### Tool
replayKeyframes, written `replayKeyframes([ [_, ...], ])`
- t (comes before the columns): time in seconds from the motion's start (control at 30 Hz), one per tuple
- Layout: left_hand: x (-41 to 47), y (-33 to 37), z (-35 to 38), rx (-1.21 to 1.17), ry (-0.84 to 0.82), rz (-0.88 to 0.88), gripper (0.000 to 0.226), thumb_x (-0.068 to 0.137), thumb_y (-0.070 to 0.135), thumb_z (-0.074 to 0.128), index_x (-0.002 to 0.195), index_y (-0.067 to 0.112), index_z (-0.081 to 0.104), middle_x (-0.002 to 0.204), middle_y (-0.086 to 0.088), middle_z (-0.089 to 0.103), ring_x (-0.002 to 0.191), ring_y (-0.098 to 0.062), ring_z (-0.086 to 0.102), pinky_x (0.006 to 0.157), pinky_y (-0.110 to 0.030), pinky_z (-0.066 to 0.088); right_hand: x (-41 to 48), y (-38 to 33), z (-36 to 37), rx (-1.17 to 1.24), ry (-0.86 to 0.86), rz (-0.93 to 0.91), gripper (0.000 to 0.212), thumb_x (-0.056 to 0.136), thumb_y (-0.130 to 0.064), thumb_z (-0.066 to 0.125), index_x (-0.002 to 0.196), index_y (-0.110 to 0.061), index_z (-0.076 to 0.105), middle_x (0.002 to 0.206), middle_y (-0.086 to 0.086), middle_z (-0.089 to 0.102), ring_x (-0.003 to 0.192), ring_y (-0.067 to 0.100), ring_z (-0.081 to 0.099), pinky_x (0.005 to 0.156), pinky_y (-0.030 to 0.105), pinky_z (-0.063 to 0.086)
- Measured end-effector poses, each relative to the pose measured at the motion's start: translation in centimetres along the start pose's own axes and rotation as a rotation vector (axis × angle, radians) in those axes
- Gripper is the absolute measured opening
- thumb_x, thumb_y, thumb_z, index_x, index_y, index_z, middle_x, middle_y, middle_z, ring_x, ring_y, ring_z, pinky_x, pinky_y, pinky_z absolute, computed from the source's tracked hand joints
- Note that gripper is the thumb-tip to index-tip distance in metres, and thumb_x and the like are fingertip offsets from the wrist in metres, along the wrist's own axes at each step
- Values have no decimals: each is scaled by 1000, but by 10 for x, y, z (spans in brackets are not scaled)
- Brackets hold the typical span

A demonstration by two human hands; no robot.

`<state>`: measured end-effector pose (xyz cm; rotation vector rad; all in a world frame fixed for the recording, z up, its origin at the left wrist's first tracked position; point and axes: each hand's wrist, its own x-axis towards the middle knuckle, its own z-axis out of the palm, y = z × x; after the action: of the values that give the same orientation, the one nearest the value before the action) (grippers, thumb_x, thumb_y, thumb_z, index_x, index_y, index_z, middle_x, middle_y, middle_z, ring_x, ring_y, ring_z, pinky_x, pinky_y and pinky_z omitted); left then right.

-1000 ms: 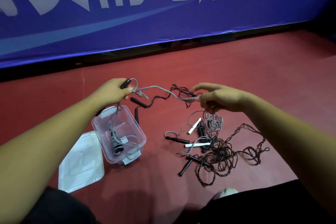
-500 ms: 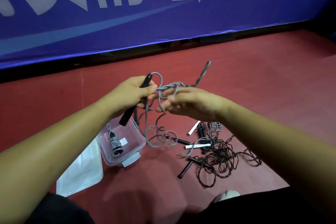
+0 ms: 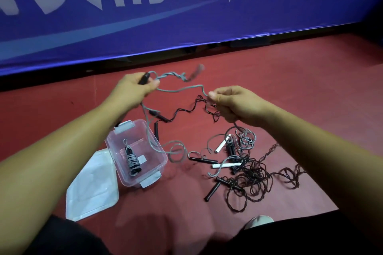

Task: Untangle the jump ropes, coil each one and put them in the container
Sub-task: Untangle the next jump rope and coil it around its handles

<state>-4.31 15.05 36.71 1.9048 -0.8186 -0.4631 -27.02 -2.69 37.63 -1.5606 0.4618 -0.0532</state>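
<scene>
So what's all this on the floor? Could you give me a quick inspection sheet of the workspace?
Surface: red floor.
Job's things: grey jump rope stretched between hands; clear plastic container holding one coiled grey rope; tangled dark ropes with black and white handles.
Clutter: white lid beside container.
Grippers: left hand grips black handle; right hand pinches rope.
Cables: nothing seen.
Surroundings: blue banner.

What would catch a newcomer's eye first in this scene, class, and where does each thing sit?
First, the two hands at centre: the left hand grips a black handle while the right hand pinches the grey rope stretched between them. Below left, a clear container on the red floor holds one coiled rope, its lid lying beside it. To the right sprawls a tangle of ropes and handles.
</scene>
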Motion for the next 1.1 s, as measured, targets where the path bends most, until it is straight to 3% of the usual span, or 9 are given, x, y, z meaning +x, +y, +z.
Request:
replayKeyframes([
  [0.23,25,-55,-26,321,125,-204,22,94,26,63,86,6,66,69,-10,54,72,-24,48,66,-33,35,-2,34,-54,-256,384,202,24,100,-23,60,86,-4,63,56,2,33,47,14,30,45,22,24],
  [0.4,23,-66,-38,510,195,-278,23,96,31,59,104,11,68,104,-20,66,91,-34,58,76,-35,40,-7,46,-71,-517,615,314,29,101,-25,57,84,-4,68,60,10,55,45,17,51,48,24,39],
  [0.57,13,-76,-62,563,249,-366,30,98,31,56,117,10,66,117,-22,65,108,-40,60,86,-40,45,-18,67,-94,-607,730,435,28,100,-20,57,89,3,69,63,12,63,51,24,64,45,26,44],
  [0.7,12,-58,-39,434,178,-310,21,99,26,55,99,7,65,94,-19,62,89,-35,59,73,-33,39,-14,71,-90,-599,661,486,18,96,-11,58,88,3,68,67,13,70,50,20,68,40,19,42],
  [0.8,8,-42,-21,4,97,-291,19,101,15,54,82,12,56,75,-12,53,59,-21,57,55,-25,47,-10,69,-84,-500,591,429,12,92,-4,62,91,7,67,80,23,72,65,29,69,51,28,51],
  [0.87,3,-33,-12,-216,36,-297,21,102,12,51,81,15,52,68,-7,58,47,-8,61,51,-21,47,-8,65,-79,-508,504,373,13,90,-3,61,90,10,66,77,22,69,61,26,59,49,27,44],
  [0.97,0,-25,-6,-249,-28,-292,26,103,17,49,77,16,49,57,1,68,48,-11,67,58,-27,39,-8,52,-66,-467,297,316,15,95,-20,64,100,-6,68,60,2,50,49,15,37,44,23,28],
  [1.03,2,-24,-7,-320,-15,-297,28,103,14,48,75,11,49,56,-1,69,48,-17,68,61,-30,46,-10,46,-60,-469,167,292,14,96,-32,64,106,-23,70,50,-6,42,44,11,32,42,21,28],
  [1.1,2,-26,-10,-380,12,-320,29,103,10,48,75,7,48,55,-4,68,46,-20,67,54,-28,56,-10,46,-55,-557,59,275,14,95,-30,66,105,-23,73,47,-7,47,43,11,37,44,22,34],
])
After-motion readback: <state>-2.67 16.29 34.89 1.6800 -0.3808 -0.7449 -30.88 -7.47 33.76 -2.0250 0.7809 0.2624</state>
